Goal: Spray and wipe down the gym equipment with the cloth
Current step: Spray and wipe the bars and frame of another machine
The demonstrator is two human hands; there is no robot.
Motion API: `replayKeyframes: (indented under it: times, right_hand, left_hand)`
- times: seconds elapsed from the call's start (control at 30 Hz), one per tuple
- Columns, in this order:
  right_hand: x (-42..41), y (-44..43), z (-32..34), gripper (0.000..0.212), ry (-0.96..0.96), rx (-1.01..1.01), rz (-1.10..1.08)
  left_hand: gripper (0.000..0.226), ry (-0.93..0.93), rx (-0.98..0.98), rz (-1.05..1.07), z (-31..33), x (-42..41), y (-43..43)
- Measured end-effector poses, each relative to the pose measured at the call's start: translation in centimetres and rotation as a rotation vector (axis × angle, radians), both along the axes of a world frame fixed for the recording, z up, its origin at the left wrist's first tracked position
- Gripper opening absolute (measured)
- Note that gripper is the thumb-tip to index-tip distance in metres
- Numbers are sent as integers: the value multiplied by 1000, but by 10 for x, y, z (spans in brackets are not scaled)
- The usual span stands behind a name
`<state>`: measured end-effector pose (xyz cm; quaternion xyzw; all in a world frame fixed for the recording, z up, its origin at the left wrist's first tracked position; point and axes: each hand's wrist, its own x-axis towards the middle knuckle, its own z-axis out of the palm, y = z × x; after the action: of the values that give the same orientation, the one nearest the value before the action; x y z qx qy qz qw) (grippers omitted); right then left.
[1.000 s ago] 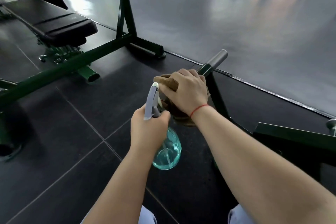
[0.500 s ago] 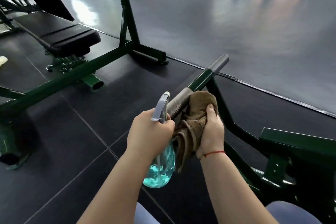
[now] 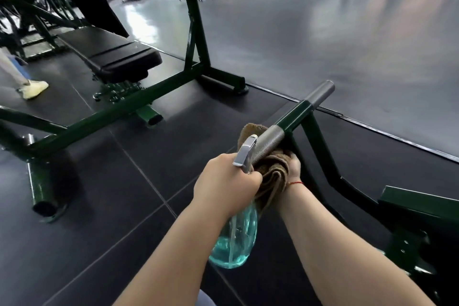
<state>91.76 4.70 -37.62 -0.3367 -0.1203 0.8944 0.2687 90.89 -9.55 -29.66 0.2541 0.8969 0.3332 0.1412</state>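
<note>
Head view, items as we find them. Left grip (image 3: 226, 181): a bare hand, fingers curled round the neck of the spray bottle (image 3: 236, 238), whose clear teal body hangs below the fist. The silver trigger head (image 3: 244, 150) stands above the knuckles, just beside the knurled handle (image 3: 269, 140); we cannot tell whether a finger rests on the trigger. Right grip (image 3: 294, 164): largely hidden, fingers curled round the cloth (image 3: 272, 174) and holding it against the underside of that handle; we note a red string (image 3: 295, 183) at the wrist. Cloth: brown, bunched, wrapped under the near part of the handle, with one fold showing past its left side and another hanging down between the two wrists. Handle: bare metal, running up and away into a green bar (image 3: 294, 117) that ends in a smooth grey stub (image 3: 320, 93); green struts drop from the bar toward a green machine base (image 3: 419, 204) at right. Further entries: a black bench pad (image 3: 111, 53) on a green frame (image 3: 119, 109) at left, well apart from both grips; dark floor tiles (image 3: 111, 181) beneath; a glossy grey floor (image 3: 335, 32) beyond; another person's pale shoe (image 3: 34, 88) at the left edge.
</note>
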Motion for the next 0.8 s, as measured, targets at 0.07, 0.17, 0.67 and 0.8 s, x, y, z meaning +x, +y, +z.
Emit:
replayKeyframes:
  times: [0.07,0.17,0.67,0.8]
  right_hand:
    - [-3,-4,2,51,-3,43,27]
    - [0,-6,5,47,-126,106,103]
    - [73,25,28,22,-469,693,-214]
    - [47,45,23,28,-584,949,17]
  left_hand:
    - [35,35,-29,-7,-1,1,0]
    - [31,68,-50,-10,-1,0,1]
    - [17,198,42,-30,-25,20,-6]
    - [12,194,155,-76,-34,33,-7]
